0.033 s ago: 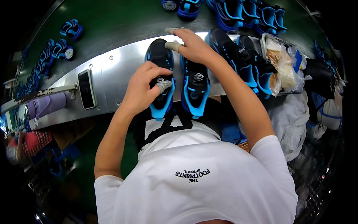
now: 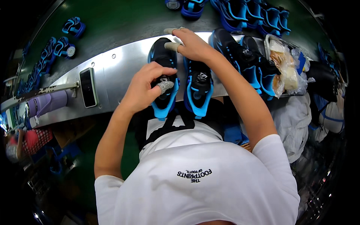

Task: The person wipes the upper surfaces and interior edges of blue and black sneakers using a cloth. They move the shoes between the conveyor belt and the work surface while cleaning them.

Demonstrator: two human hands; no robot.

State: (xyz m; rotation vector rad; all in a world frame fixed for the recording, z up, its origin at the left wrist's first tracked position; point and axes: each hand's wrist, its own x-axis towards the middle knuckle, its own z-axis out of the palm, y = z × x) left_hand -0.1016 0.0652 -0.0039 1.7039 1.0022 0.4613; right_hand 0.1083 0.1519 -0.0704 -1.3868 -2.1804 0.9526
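Observation:
Two black and blue shoes stand side by side on a metal ledge, toes pointing away from me. My left hand is bent over the left shoe and pinches at its tongue, near the round dial, with a taped thumb tip. My right hand lies on the toe end of the right shoe. Its taped fingertips reach toward the left shoe's toe. My white shirt fills the lower part of the view.
A dark phone lies on the ledge to the left, and a purple bottle sits below it. More blue shoes and a plastic bag of food crowd the right. Blue shoe parts lie on the green belt.

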